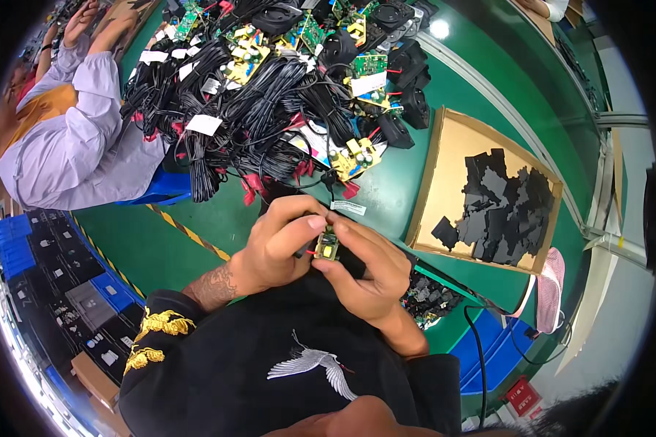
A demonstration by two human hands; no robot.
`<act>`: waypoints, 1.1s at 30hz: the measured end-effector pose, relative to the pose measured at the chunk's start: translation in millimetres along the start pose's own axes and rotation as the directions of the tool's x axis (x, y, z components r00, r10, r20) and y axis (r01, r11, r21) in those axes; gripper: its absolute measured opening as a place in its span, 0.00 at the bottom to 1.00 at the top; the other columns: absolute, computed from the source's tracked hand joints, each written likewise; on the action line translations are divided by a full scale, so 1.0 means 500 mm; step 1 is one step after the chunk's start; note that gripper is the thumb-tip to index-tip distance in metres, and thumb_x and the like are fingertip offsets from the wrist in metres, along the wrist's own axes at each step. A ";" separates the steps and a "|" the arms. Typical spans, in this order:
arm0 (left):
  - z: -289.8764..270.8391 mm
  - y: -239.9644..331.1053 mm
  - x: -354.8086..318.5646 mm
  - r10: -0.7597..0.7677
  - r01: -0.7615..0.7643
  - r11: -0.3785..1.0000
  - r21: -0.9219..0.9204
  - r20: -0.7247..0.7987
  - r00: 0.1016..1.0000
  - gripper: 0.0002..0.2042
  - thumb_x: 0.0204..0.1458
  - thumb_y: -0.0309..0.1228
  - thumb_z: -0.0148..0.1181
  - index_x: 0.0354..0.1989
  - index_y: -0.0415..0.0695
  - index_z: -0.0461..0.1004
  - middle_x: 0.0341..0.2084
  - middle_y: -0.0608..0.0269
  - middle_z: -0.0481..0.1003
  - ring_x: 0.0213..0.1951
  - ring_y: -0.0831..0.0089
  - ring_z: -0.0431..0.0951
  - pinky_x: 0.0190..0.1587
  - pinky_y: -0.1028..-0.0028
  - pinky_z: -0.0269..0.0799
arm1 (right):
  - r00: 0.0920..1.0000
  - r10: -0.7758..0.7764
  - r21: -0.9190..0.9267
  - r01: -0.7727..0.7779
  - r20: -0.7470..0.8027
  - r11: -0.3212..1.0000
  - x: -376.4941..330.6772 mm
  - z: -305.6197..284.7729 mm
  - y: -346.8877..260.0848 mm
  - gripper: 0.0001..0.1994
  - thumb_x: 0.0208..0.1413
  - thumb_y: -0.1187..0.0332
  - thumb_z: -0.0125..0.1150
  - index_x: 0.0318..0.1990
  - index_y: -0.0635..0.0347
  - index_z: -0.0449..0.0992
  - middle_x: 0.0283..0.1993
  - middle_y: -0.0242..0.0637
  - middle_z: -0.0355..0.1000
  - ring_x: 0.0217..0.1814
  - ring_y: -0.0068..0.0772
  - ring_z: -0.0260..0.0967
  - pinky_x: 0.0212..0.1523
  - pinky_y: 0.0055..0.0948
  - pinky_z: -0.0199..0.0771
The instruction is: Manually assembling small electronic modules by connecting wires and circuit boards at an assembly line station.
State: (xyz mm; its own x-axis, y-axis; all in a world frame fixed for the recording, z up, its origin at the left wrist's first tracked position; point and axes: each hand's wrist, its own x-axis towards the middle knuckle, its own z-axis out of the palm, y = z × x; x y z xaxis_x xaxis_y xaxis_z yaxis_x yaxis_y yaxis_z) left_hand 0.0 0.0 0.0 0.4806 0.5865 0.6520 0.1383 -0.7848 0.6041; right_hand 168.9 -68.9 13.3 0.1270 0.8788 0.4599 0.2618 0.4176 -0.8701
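In front of my chest I pinch a small circuit board (328, 247) with yellow and green parts. My left hand (273, 244) is closed, its thumb at the board's upper left edge. A short red wire (310, 253) runs from the board toward a dark piece mostly hidden by my left fingers. My right hand (372, 269) closes on the board's right side with thumb and fingertips. Just beyond my fingers, a white label (348, 208) hangs by the black cables.
A heap of bundled black cables (262, 109), yellow and green circuit boards (356, 159) and black housings (414, 105) covers the far bench. To the right, a cardboard tray (426, 186) holds black sheet pieces (499, 211). Another person in a lilac sleeve (87, 131) sits at left.
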 end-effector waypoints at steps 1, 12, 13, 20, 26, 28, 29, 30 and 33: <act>0.005 -0.002 -0.004 -0.005 0.005 1.000 0.007 -0.007 1.000 0.36 0.42 0.16 0.73 0.61 0.43 0.63 0.48 0.46 0.71 0.42 0.56 0.80 0.37 0.67 0.82 | 1.000 -0.016 -0.042 0.016 0.017 0.999 0.000 -0.004 -0.003 0.26 0.45 0.70 0.82 0.51 0.72 0.80 0.49 0.56 0.82 0.50 0.54 0.83 0.51 0.38 0.83; 0.018 -0.008 -0.004 0.010 -0.010 1.000 -0.019 0.007 1.000 0.34 0.42 0.17 0.73 0.59 0.42 0.63 0.46 0.46 0.71 0.38 0.56 0.79 0.35 0.66 0.79 | 0.999 -0.022 0.026 0.023 -0.030 0.999 -0.012 0.004 0.002 0.30 0.48 0.74 0.81 0.58 0.70 0.74 0.46 0.53 0.80 0.43 0.41 0.82 0.45 0.32 0.82; 0.020 -0.008 -0.005 0.012 -0.012 1.000 -0.027 0.006 1.000 0.34 0.42 0.18 0.74 0.59 0.42 0.63 0.47 0.47 0.71 0.38 0.56 0.79 0.35 0.66 0.79 | 1.000 -0.015 0.014 0.015 -0.025 1.000 -0.009 0.001 0.001 0.30 0.47 0.74 0.81 0.58 0.70 0.74 0.45 0.52 0.80 0.42 0.39 0.81 0.44 0.31 0.82; 0.033 -0.009 -0.015 -0.029 0.029 1.000 -0.003 0.031 0.999 0.34 0.41 0.17 0.74 0.59 0.42 0.64 0.47 0.49 0.71 0.37 0.56 0.79 0.34 0.65 0.79 | 0.998 0.043 -0.056 -0.041 0.047 0.998 0.012 -0.014 -0.006 0.32 0.43 0.75 0.82 0.59 0.69 0.75 0.42 0.47 0.79 0.37 0.34 0.78 0.38 0.27 0.78; 0.027 -0.005 -0.011 -0.053 0.059 0.996 -0.068 0.091 0.994 0.35 0.40 0.17 0.73 0.60 0.43 0.64 0.46 0.50 0.72 0.37 0.55 0.79 0.32 0.65 0.78 | 0.998 -0.020 0.046 0.018 0.059 0.999 0.011 -0.028 0.001 0.26 0.44 0.77 0.81 0.53 0.68 0.78 0.43 0.51 0.79 0.38 0.39 0.80 0.38 0.29 0.80; 0.027 -0.004 -0.009 -0.050 0.055 0.997 -0.052 0.092 0.994 0.36 0.39 0.16 0.72 0.60 0.43 0.64 0.46 0.50 0.72 0.37 0.55 0.79 0.32 0.65 0.78 | 0.997 -0.028 0.058 0.025 0.067 0.998 0.013 -0.029 0.002 0.24 0.45 0.76 0.81 0.51 0.67 0.79 0.43 0.52 0.79 0.39 0.40 0.80 0.38 0.30 0.80; 0.027 -0.004 -0.009 -0.046 0.050 0.998 -0.037 0.094 0.995 0.36 0.38 0.15 0.72 0.60 0.43 0.65 0.46 0.50 0.72 0.38 0.55 0.79 0.32 0.64 0.78 | 0.996 -0.037 0.069 0.032 0.075 0.997 0.013 -0.029 0.003 0.22 0.46 0.76 0.80 0.50 0.66 0.79 0.44 0.54 0.79 0.39 0.41 0.80 0.39 0.30 0.81; 0.028 -0.005 -0.010 -0.046 0.049 0.998 -0.037 0.094 0.995 0.36 0.38 0.15 0.72 0.60 0.43 0.65 0.46 0.50 0.72 0.38 0.55 0.79 0.32 0.64 0.78 | 0.996 -0.037 0.068 0.032 0.075 0.997 0.013 -0.028 0.004 0.22 0.46 0.76 0.80 0.50 0.66 0.79 0.44 0.54 0.79 0.39 0.41 0.80 0.39 0.30 0.81; 0.029 -0.005 -0.014 -0.037 0.039 0.999 -0.018 0.079 0.996 0.36 0.37 0.14 0.71 0.59 0.43 0.65 0.46 0.50 0.72 0.38 0.55 0.79 0.33 0.64 0.78 | 0.994 -0.052 0.065 0.046 0.093 0.997 0.007 -0.027 0.003 0.19 0.48 0.74 0.79 0.48 0.66 0.80 0.45 0.54 0.79 0.40 0.42 0.81 0.39 0.30 0.81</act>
State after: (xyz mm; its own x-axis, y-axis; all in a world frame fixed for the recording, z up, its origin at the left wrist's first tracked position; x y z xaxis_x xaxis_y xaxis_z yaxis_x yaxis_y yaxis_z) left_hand 9.0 -5.1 -13.0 0.5420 0.5976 0.5909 0.1410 -0.7578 0.6371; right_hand 182.9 -68.2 15.8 0.0233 0.8737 0.4859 0.2042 0.4716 -0.8578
